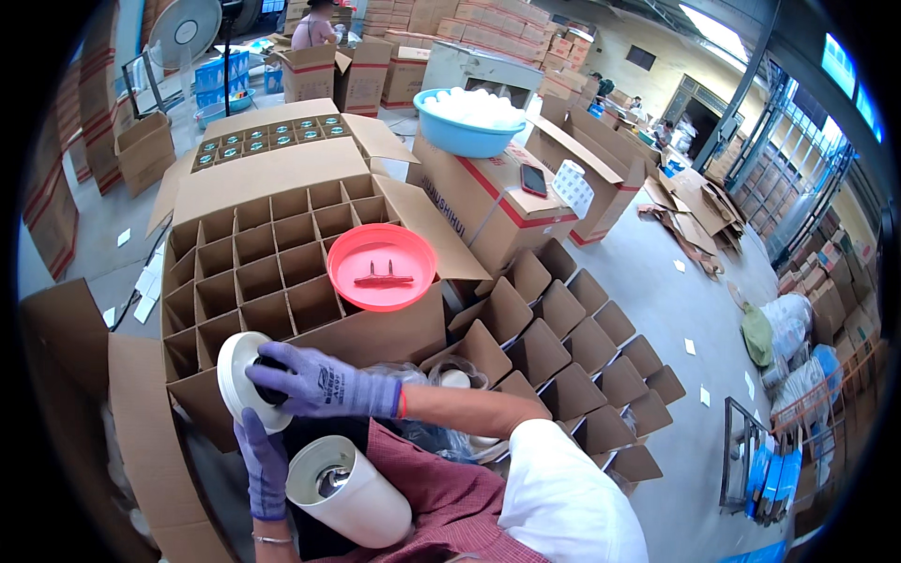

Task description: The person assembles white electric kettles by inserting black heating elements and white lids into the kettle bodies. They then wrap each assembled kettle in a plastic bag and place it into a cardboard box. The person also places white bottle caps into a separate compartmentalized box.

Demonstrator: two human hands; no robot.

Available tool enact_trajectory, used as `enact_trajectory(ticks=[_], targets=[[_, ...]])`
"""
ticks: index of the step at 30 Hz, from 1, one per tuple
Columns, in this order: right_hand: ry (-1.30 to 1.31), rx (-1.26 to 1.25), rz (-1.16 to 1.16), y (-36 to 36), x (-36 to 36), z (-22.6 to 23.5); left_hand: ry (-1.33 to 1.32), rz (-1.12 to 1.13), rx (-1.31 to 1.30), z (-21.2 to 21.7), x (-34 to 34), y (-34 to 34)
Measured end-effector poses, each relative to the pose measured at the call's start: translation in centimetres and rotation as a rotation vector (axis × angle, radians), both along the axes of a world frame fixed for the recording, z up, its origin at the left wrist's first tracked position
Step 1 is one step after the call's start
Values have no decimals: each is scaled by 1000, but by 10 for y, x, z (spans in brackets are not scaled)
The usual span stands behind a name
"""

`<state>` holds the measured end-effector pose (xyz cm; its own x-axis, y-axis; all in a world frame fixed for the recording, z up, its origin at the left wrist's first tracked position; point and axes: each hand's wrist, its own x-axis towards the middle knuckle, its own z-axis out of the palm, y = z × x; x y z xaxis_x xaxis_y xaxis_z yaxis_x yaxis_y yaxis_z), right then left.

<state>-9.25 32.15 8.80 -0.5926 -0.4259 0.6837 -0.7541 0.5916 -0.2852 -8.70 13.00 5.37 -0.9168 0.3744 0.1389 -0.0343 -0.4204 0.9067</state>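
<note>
Both my hands wear purple work gloves. A white round lid (231,364) is held tilted at the lower left, by the near edge of the divided carton. My right hand (328,383) closes its fingers around a black part (272,379) at the lid's middle. From below, my left hand (263,462) grips the lid's lower rim. A white cylinder-shaped container (361,502) lies tilted on my lap, its mouth toward my left hand and something shiny inside. On the carton's dividers rests a pink-red shallow basin (380,239) with a red two-pronged tool (383,280) in it.
The divided carton (375,324) stands in front of me. Loose cardboard dividers (572,361) spread to its right. Farther back are a blue basin of white round pieces (455,136) on a box, a phone (533,180), a fan (186,33) and stacked cartons. Other people work in the background.
</note>
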Motion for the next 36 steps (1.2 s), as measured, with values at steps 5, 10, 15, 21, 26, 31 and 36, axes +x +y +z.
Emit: enact_trajectory(ticks=[5, 10, 15, 21, 26, 31, 36], targets=[[-1191, -1611, 143, -32, 4, -11, 1047, 228, -525, 32, -9, 18], [-1362, -961, 87, -5, 22, -4, 294, 134, -184, 24, 0, 9], [-369, -605, -50, -21, 39, -4, 177, 106, -35, 44, 22, 18], [-1453, -1006, 129, 21, 57, -3, 634, 20, -461, 41, 20, -12], [-1128, -646, -191, 34, 66, -46, 654, -296, -783, 35, 42, -45], [-705, -393, 33, 0, 75, -31, 672, -397, -598, 29, 38, -40], [-562, -137, 183, -20, 77, -50, 683, -463, -627, 20, 31, -48]])
